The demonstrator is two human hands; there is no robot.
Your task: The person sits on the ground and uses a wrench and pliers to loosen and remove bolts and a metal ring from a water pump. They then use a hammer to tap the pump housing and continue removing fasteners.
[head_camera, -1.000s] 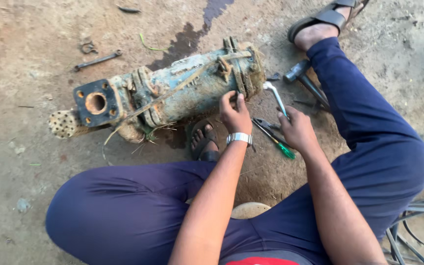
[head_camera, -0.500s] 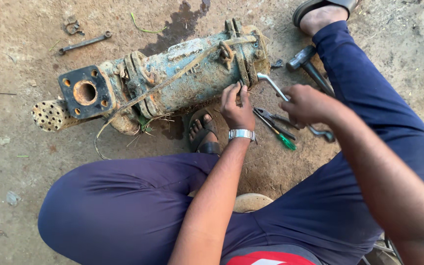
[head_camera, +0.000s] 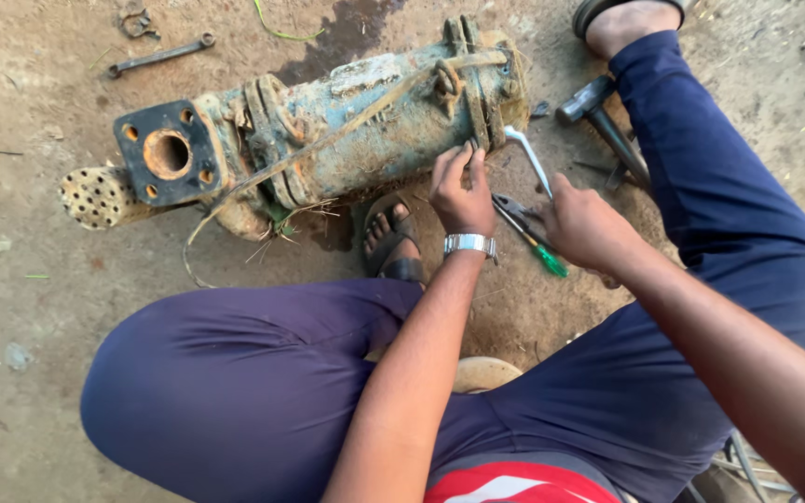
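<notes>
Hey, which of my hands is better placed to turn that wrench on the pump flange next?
Probably the right hand: it grips the silver wrench at the pump flange. The left hand only rests its fingertips there.

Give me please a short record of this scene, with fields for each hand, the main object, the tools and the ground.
left hand: fingertips on the flange end of the pump, a metal watch on the wrist
right hand: grips a bent silver wrench at the flange
main object: rusty blue-green pump lying on its side, perforated strainer at one end
tools: hammer, green-handled screwdriver, spanner
ground: bare dirt, dark wet patch near the pump
</notes>
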